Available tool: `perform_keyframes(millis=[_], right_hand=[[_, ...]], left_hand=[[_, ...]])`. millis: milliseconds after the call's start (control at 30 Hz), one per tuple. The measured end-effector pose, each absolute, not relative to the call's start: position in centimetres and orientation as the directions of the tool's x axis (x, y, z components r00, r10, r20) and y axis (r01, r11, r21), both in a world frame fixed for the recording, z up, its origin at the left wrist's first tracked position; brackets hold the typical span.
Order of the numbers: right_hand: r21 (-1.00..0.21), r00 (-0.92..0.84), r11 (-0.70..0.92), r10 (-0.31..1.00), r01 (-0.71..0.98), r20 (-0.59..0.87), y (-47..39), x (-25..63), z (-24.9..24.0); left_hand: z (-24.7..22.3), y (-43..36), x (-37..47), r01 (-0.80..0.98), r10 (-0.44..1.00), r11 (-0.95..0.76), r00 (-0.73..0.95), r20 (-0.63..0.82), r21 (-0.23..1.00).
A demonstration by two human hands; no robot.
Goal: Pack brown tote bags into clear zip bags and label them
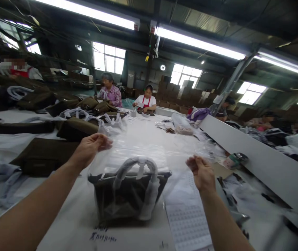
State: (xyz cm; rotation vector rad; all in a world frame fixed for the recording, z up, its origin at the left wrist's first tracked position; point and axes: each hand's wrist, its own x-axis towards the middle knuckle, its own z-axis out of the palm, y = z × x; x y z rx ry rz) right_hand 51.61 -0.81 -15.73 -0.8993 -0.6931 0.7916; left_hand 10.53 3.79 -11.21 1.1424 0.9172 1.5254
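A dark handbag [128,198] with wrapped, arched handles stands upright on the white table in front of me. Around it is a clear plastic bag [135,153], its upper part spread out above the handles. At the upper left, my left hand [92,148] pinches the edge of the plastic. My right hand [202,172] is on the other side, its fingers curled together at the right end of the film; the contact there is slightly blurred. Under my right forearm lies a printed paper sheet [188,223]. Handwritten marks show on the tabletop before the handbag.
Several dark bags [44,157] and white wrapping strips are heaped at left. Loose plastic, papers and a patterned cup [235,160] lie at right beside a long white board [259,157]. Two people [145,101] work at the table's far end; others sit farther off.
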Motion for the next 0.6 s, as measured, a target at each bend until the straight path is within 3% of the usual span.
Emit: perform_keyframes(millis=[167,333,433,600], right_hand=[[-0.893,0.373,0.169,0.928,-0.417,0.002,6.6,49.7,-10.4],[-0.862,0.324,0.300,0.930,-0.408,0.170,7.7,50.1,-6.0],[-0.903,0.205,0.313,0.944,-0.296,0.260,3.9,52.0,-9.8],[-0.995,-0.005,0.004,1.000,-0.098,0.004,-3.8,52.5,-23.3]], left_hand=[[-8.1,8.0,9.3,-0.281,0.977,-0.204,-0.126,0.174,0.938],[-4.2,6.4,6.3,-0.260,0.947,-0.318,-0.127,0.294,0.912],[-7.7,2.3,4.0,-0.140,0.966,-0.252,0.017,0.256,0.958],[-20.5,-3.6,3.3,0.058,0.978,0.079,0.190,-0.089,0.995]])
